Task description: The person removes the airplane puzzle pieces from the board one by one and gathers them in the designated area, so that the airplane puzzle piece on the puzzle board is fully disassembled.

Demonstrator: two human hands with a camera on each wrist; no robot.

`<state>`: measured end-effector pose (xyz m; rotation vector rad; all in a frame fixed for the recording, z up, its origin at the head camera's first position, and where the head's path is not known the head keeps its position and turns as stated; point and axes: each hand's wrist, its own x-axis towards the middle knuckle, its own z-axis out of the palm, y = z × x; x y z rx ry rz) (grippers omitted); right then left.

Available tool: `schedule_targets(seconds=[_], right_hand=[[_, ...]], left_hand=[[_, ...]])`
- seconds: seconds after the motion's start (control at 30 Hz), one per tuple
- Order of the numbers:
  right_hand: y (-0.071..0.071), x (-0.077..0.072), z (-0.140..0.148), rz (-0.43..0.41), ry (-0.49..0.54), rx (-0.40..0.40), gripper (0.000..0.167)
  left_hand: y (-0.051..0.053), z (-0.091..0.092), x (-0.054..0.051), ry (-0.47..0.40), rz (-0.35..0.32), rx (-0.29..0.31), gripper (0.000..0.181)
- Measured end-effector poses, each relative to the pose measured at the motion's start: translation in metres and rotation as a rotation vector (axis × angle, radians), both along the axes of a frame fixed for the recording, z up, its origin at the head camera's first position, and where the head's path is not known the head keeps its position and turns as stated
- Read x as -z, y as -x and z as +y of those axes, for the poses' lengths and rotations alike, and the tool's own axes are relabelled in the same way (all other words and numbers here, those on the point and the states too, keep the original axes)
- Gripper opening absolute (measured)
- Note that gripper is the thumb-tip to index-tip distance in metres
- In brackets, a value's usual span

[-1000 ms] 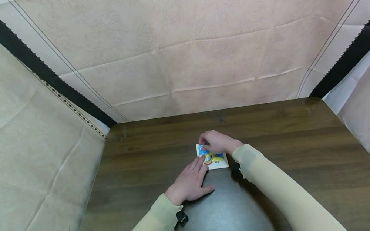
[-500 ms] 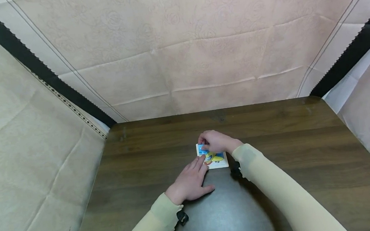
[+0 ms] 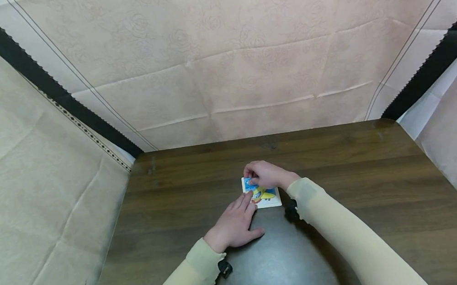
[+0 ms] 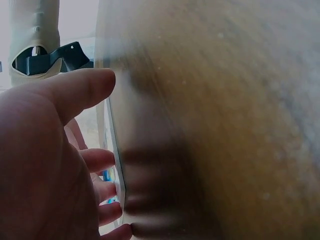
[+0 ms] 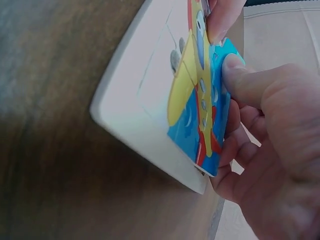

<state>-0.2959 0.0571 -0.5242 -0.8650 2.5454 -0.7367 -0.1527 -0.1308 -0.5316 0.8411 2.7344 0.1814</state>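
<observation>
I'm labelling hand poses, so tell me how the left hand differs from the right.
The left hand has its fingers extended; the right hand curls round an edge of the airplane puzzle. The left hand's thumb is clear of the airplane puzzle; the right hand's thumb rests on it. Both have pale yellow sleeves.

Pale yellow long sleeves [image 3: 353, 231], wavy-edged cuffs [image 3: 207, 253], small black wrist devices [image 3: 225, 268]

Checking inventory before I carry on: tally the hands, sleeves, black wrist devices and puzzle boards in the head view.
Hands: 2, left hand and right hand
Sleeves: 2, left sleeve and right sleeve
Black wrist devices: 2, left device and right device
Puzzle boards: 1, white-rimmed puzzle board
Total: 7
</observation>
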Motion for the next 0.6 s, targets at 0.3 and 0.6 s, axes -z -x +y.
schedule_targets(seconds=[0.3, 0.6], right_hand=[[0.0028, 0.0041, 0.0048, -0.039, 0.100, 0.001, 0.010], [0.0040, 0.0055, 0.0093, -0.065, 0.149, 0.028, 0.011]], left_hand=[[-0.0010, 0.0014, -0.0075, 0.008, -0.038, -0.012, 0.086], [-0.0008, 0.0025, -0.0080, 0.010, -0.038, -0.013, 0.086]])
